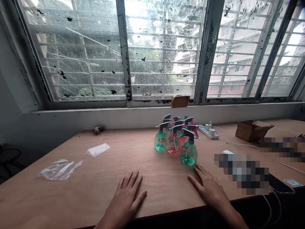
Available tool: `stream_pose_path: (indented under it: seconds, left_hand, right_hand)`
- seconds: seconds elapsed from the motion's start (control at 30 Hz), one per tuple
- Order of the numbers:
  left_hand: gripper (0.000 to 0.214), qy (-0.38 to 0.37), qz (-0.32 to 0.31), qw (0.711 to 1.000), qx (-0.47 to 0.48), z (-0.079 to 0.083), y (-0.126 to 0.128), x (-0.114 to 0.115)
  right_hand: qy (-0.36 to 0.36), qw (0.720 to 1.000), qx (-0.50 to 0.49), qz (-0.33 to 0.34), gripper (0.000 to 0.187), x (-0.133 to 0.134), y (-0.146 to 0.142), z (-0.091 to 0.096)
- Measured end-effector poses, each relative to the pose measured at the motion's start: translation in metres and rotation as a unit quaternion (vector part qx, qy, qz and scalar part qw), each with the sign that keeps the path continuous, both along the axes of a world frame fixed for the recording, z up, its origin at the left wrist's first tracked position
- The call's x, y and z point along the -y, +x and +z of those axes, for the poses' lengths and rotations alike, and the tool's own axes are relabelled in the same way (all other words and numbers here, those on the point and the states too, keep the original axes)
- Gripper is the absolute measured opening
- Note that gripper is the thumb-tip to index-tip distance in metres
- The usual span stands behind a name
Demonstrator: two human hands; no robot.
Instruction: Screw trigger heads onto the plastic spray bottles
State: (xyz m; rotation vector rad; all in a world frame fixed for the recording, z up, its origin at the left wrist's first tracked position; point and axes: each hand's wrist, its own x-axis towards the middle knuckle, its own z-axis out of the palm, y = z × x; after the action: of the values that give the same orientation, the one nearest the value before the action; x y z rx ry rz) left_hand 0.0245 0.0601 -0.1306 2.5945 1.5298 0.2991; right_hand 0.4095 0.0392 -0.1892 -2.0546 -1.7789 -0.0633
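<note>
My left hand [128,195] lies flat on the wooden table [95,190], fingers stretched out, holding nothing. My right hand [207,186] also rests flat, thumb apart from the fingers. Just beyond its fingertips stands a green spray bottle [188,156] with a black and teal trigger head; I cannot tell whether they touch. Behind it several more spray bottles crowd upright together, among them a red one [173,149] and another green one [160,141]. The rear bottles are partly hidden by the front ones.
A clear plastic bag [60,169] and a white sheet [98,149] lie at the left. A power strip [208,132] with plugs and cables, an open cardboard box [250,131] and a dark phone-like slab [280,184] are at the right. The window [162,51] rises behind.
</note>
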Motion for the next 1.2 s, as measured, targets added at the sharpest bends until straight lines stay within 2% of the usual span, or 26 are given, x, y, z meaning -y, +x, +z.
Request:
stream_pose_path:
  seconds: [0.27,0.5,0.8,1.2]
  left_hand:
    - [0.064,-0.011,0.006,1.0,-0.009,0.004,0.001,0.002]
    - [0.065,-0.023,0.014,0.999,-0.019,0.005,0.004,0.003]
    - [0.065,-0.036,0.021,0.998,-0.04,0.016,0.01,0.005]
    - [0.065,-0.049,0.03,0.996,-0.063,0.022,0.012,0.008]
  right_hand:
    - [-0.029,0.998,0.021,0.055,0.068,0.016,-0.001,-0.004]
    - [-0.029,0.994,0.018,0.099,0.06,0.022,-0.002,0.008]
    - [-0.021,0.994,0.017,0.104,0.058,0.022,-0.003,0.01]
    - [-0.007,0.993,0.031,0.116,0.057,0.023,-0.003,0.01]
